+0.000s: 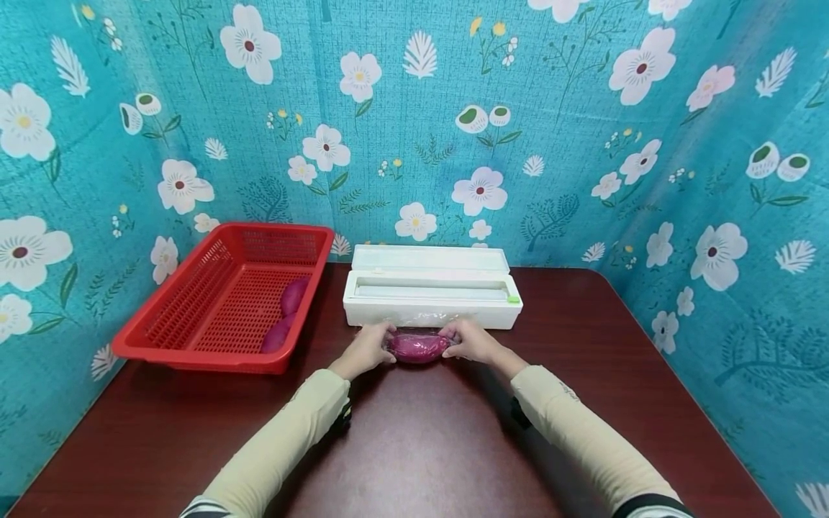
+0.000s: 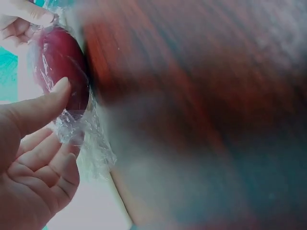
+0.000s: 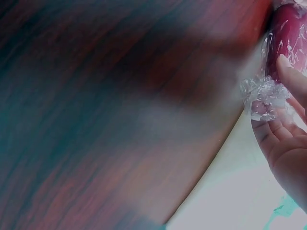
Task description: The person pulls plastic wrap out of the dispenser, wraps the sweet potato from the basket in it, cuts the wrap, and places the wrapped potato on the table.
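Note:
A purple sweet potato [image 1: 417,347], covered in clear plastic wrap [image 2: 72,127], lies lengthwise between both hands in front of the white box. My left hand [image 1: 370,350] grips its left end; in the left wrist view the thumb presses on top and the other fingers curl under the loose film. At the opposite end my right hand [image 1: 473,341] holds the wrapped tip, thumb on the sweet potato and fingers beneath the crumpled film [image 3: 266,98]. A sheet of film stretches from the hands toward the front of the cling-film box [image 1: 430,311].
The white box stands with its lid [image 1: 430,257] raised, a film roll [image 1: 430,292] inside and a green slider [image 1: 513,299] at its right. To the left is a red plastic basket [image 1: 214,354] with purple sweet potatoes [image 1: 278,333]. A flowered curtain [image 1: 414,144] borders the dark table [image 1: 427,446].

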`<act>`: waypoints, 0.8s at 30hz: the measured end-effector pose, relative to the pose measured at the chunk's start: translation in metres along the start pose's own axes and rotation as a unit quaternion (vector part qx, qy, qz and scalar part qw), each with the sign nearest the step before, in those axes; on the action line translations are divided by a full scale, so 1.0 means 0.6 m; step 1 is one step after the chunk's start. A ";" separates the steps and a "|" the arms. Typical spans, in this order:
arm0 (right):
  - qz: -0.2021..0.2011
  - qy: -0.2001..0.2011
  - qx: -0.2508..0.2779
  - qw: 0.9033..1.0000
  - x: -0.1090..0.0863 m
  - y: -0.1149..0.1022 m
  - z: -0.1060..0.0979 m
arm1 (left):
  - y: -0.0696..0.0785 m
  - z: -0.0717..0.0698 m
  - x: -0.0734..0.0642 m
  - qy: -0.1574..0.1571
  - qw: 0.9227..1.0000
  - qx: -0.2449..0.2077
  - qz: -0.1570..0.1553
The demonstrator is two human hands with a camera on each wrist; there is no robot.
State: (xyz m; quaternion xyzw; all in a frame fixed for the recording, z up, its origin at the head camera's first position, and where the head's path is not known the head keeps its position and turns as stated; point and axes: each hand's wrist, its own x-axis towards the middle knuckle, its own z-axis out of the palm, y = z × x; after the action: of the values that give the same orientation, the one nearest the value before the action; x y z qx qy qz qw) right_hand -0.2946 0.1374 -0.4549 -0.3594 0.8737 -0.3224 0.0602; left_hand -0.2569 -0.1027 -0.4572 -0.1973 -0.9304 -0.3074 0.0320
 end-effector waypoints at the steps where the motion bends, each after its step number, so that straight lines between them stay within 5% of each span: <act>1: 0.004 -0.002 0.011 1.000 -0.002 0.000 0.000 | 0.000 0.000 -0.001 -0.001 1.000 -0.005 0.003; 13: -0.023 -0.022 0.027 0.999 -0.020 0.007 0.001 | 0.004 0.001 -0.001 0.010 0.994 0.051 0.099; 24: -0.010 -0.057 0.045 0.997 -0.026 0.010 -0.007 | 0.008 -0.006 0.003 -0.024 0.997 0.024 0.074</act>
State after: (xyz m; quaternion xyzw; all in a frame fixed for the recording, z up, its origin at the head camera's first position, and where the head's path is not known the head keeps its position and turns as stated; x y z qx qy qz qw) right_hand -0.2880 0.1533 -0.4570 -0.3825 0.8501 -0.3406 0.1228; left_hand -0.2571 -0.1003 -0.4513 -0.2723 -0.9208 -0.2765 0.0377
